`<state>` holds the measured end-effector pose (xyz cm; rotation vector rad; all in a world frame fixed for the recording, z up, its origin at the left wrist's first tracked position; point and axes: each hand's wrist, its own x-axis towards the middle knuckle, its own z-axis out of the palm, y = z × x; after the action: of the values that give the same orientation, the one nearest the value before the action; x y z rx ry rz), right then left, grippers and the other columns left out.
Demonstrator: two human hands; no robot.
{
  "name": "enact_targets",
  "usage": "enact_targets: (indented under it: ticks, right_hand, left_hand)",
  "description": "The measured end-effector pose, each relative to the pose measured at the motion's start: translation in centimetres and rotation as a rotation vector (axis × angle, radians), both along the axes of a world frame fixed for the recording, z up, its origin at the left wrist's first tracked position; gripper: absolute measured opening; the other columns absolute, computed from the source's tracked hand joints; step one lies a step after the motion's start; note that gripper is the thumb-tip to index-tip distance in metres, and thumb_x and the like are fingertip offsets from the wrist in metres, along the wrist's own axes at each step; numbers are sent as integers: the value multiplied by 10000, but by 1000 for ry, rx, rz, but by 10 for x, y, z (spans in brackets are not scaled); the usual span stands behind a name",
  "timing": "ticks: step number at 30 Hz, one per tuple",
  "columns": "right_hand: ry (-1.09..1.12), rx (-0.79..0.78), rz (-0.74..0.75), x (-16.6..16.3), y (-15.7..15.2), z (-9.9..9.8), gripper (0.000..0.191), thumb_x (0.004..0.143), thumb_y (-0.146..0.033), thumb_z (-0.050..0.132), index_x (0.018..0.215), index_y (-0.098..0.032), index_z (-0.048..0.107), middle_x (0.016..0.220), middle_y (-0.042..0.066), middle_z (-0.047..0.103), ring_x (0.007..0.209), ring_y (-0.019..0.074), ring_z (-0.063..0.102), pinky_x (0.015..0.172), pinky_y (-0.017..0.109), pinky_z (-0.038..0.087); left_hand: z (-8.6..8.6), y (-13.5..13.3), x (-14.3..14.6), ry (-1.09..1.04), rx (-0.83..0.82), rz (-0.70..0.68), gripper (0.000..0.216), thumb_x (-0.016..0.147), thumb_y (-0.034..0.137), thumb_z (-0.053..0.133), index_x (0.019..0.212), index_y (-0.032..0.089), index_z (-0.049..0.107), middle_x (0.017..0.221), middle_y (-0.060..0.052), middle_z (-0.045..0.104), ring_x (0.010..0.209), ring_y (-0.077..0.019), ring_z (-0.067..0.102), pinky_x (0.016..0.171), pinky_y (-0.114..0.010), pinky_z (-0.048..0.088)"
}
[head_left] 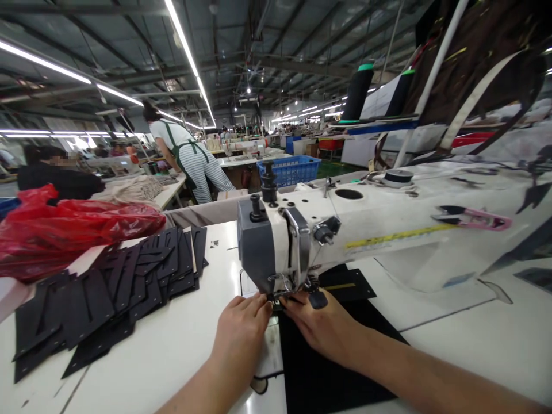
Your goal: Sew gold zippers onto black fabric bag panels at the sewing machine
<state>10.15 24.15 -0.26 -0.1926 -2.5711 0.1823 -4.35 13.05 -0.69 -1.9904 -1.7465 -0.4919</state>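
My left hand (241,329) is beside the needle area of a white sewing machine (280,241), fingers pressed together at the edge of a small dark piece (276,303) with pale marks. What exactly those fingertips pinch is too small to tell. On the other side, my right hand (324,326) has its fingers bent and closed on the black fabric panel (332,379), close to the presser foot. The panel spreads under my right wrist toward the front edge. The needle tip is hidden behind the machine head and fingers.
Overlapping black cut pieces (116,282) lie on the table at left, beside a red plastic bag (77,221). Pink-handled thread snips (474,218) rest on the machine arm. Behind are a blue crate (297,169), thread cones (357,95) and a person (190,149) bending over another table.
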Motion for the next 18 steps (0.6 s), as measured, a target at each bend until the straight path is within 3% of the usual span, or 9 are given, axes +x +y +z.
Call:
enact_targets:
  ticks: [13, 18]
  right_hand:
    - [37, -200, 83, 2, -3, -3, 301, 841, -69, 388, 1047, -185, 576, 980, 57, 637, 953, 175, 573, 849, 292, 446]
    - [-23, -143, -80, 0, -6, -8, 266, 829, -155, 472, 1076, -165, 570, 1071, 94, 621, 1023, 235, 546, 944, 422, 394]
  left_hand:
    - [-5, -5, -1, -22, -19, -39, 209, 844, 51, 434, 909, 148, 607, 1013, -79, 673, 927, -211, 637, 694, -323, 514]
    - [-4, -3, -1, -98, -41, 2, 205, 849, 82, 445, 914, 172, 617, 1028, -63, 671, 942, -214, 632, 731, -334, 513]
